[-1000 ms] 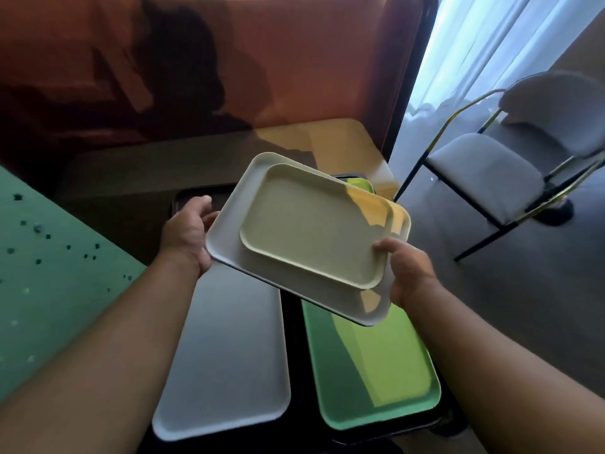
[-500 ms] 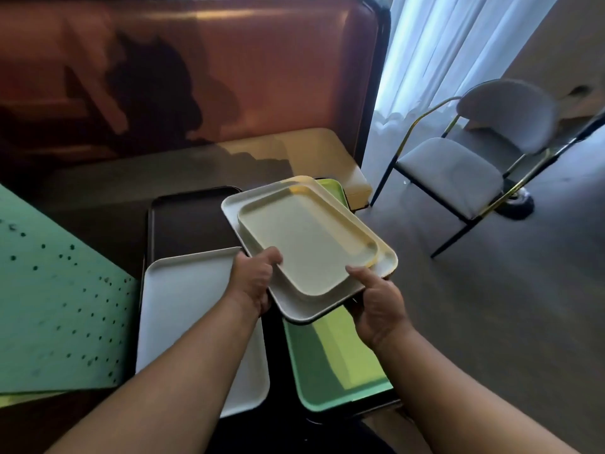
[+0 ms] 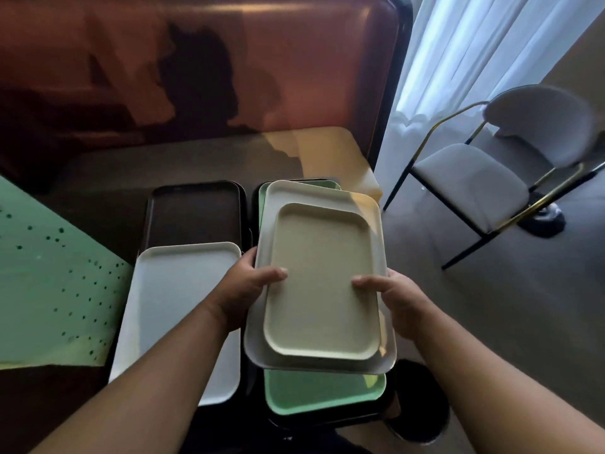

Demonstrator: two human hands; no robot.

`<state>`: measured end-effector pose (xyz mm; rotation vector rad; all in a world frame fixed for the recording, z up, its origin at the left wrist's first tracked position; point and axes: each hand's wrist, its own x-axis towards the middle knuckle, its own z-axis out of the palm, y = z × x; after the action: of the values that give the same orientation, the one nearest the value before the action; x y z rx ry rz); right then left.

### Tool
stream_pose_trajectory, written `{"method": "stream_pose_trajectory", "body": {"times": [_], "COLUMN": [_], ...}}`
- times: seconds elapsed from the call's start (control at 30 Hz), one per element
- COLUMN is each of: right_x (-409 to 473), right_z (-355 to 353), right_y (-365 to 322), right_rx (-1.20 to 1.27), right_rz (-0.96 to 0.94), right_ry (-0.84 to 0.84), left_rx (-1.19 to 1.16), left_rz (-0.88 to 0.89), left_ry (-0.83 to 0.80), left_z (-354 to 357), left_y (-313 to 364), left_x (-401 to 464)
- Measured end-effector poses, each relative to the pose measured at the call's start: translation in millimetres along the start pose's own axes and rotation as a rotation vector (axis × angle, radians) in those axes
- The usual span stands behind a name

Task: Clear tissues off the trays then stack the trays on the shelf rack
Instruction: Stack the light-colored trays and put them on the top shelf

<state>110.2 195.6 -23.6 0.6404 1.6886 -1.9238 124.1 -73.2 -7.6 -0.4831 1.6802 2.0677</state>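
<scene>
Gripping a pair of nested trays, my left hand (image 3: 244,290) clamps the left edge and my right hand (image 3: 397,301) clamps the right, each thumb lying over the top. The small beige tray (image 3: 322,283) sits inside the larger white tray (image 3: 327,194), and I hold the two above the green tray (image 3: 324,393), whose near end shows beneath them. A strip of green also shows at the far end. That green one lies in a black tray (image 3: 327,421) that I can only see at its rim.

Just left of this stack a pale grey tray (image 3: 176,319) rests on another black tray (image 3: 196,214), covering its near half and leaving the far half bare. My left forearm crosses over the grey one. I see no tissue on any tray surface in view.

All of this sits on a dark table (image 3: 108,178). A green speckled sheet (image 3: 49,283) lies at the left, and a grey chair (image 3: 474,178) stands well apart at the right by a curtain (image 3: 474,44).
</scene>
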Motion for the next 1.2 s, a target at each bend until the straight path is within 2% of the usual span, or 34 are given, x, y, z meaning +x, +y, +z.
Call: {"method": "stream_pose_trajectory", "body": {"times": [0.07, 0.17, 0.2, 0.27, 0.33, 0.4, 0.7, 0.8, 0.93, 1.2], "right_x": [2, 8, 10, 12, 14, 13, 19, 24, 27, 21], "right_z": [-7, -19, -23, -32, -40, -45, -61, -63, -68, -54], "right_y": [4, 8, 10, 11, 12, 13, 17, 15, 10, -3], "right_rx": [0.013, -0.014, -0.022, -0.045, -0.042, -0.026, -0.029, -0.073, -0.116, -0.092], "right_rz": [-0.005, -0.006, -0.009, -0.003, 0.011, 0.027, 0.075, 0.062, 0.059, 0.084], "right_ry": [-0.013, 0.003, 0.01, 0.023, 0.014, 0.002, -0.041, -0.031, -0.035, -0.097], "left_rx": [-0.005, 0.041, 0.122, 0.498, 0.879, 1.059, 1.325, 1.316, 1.182, 0.786], "left_rz": [-0.02, -0.074, -0.108, -0.182, -0.273, -0.329, -0.235, -0.274, -0.317, -0.182], "left_ry": [0.026, 0.253, 0.346, 0.463, 0.411, 0.36, 0.465, 0.514, 0.57, 0.686], "left_z": [5, 7, 4, -3, -4, 0, 23, 25, 26, 8], "left_y": [-2, -11, -19, -37, -56, -75, -94, -93, -90, -78], "left_x": [2, 11, 15, 19, 18, 17, 13, 19, 22, 11]}}
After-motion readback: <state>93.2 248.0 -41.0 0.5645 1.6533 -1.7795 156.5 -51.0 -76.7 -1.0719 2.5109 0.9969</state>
